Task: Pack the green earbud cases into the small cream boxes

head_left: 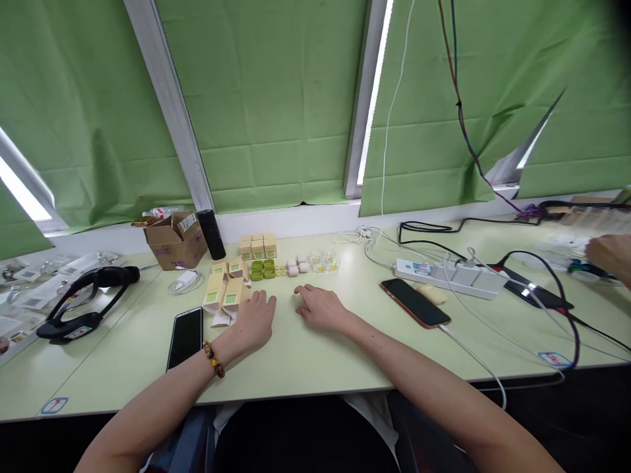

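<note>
My left hand (255, 320) rests on the table, fingers apart and holding nothing, just right of several opened tan cartons (215, 291) with green squares. My right hand (320, 307) lies palm down on the tabletop, its fingers spread and empty. Beyond the hands stand small green trays (263, 269), several pale pink blocks (297, 265) and clear cups (324, 261) with yellow bits inside. Behind them is a row of closed tan boxes (257, 247). A dark-screened phone (186, 336) lies by my left forearm, partly covered by it.
A cardboard box (176, 240) and black cylinder (211, 234) stand at the back left, near a black headset (89, 305). On the right are a charging phone (415, 302), a power strip (449, 278) and loose cables. Another person's hand (610, 256) reaches in at the far right.
</note>
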The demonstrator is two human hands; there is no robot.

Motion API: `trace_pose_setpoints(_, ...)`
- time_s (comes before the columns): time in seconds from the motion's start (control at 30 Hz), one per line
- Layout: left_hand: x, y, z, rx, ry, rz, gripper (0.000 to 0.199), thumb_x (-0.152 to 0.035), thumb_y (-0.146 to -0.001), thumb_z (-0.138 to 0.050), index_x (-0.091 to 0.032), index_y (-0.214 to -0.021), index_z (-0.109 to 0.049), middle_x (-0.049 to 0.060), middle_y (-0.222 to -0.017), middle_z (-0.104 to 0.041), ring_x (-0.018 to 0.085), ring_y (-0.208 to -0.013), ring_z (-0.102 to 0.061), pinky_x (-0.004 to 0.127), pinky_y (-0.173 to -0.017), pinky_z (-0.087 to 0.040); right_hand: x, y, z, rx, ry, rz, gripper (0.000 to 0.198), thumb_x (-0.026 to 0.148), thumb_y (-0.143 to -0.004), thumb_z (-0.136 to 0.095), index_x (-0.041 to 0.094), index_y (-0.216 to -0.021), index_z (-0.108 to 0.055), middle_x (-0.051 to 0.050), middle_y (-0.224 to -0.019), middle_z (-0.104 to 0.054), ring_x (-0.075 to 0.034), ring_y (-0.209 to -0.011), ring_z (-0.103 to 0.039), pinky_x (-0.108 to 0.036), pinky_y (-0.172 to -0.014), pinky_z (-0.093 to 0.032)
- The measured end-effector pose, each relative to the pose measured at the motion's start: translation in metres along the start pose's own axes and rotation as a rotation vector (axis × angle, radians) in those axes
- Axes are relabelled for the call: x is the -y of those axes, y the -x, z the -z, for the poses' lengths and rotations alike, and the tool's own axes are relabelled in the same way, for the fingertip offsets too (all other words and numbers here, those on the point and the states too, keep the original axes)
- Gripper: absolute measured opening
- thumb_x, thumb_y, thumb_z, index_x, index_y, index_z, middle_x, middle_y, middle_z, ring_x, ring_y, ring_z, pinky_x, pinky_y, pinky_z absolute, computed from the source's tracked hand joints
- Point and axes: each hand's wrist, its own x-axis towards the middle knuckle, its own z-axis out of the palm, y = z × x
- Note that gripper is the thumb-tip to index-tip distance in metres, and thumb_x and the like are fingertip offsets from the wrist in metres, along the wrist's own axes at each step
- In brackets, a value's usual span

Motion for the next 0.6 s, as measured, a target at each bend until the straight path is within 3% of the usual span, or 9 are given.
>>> trace_pose_setpoints(0.23,0.003,0.0,0.001,-0.029,0.015,-0.018,0.033,-0.007,-0.082,-0.049,-0.018,-0.111,-0.06,0.019,-0.113,-0.06,0.034,-0.104,-0.059,0.046,-0.08,-0.048,0.0,0.001,0.0,0.013,0.011,-0.012,0.042,0.035,-0.098,-0.056,0.021,-0.137,-0.055,-0.013,-0.13,-0.067,-0.03,-0.11,-0.069,-0.035,-0.079,-0.047)
trace_pose_setpoints(0.43,-0.007,0.002,0.0,-0.104,0.078,-0.137,0.023,-0.015,-0.096,-0.042,-0.018,-0.109,-0.061,0.016,-0.111,-0.062,0.029,-0.098,-0.059,0.043,-0.082,-0.047,-0.001,-0.001,-0.006,-0.011,0.033,0.004,0.036,0.036,-0.099,-0.055,0.022,-0.132,-0.059,-0.011,-0.126,-0.068,-0.029,-0.111,-0.068,-0.034,-0.078,-0.047)
trace_pose_setpoints(0.6,0.004,-0.009,0.003,-0.211,0.05,-0.08,0.025,-0.018,-0.099,-0.043,-0.013,-0.098,-0.067,0.016,-0.101,-0.064,0.031,-0.098,-0.059,0.042,-0.084,-0.045,0.001,-0.002,-0.012,-0.046,0.04,0.003,0.029,0.035,-0.102,-0.05,0.022,-0.126,-0.062,-0.01,-0.119,-0.07,-0.027,-0.108,-0.068,-0.032,-0.077,-0.046)
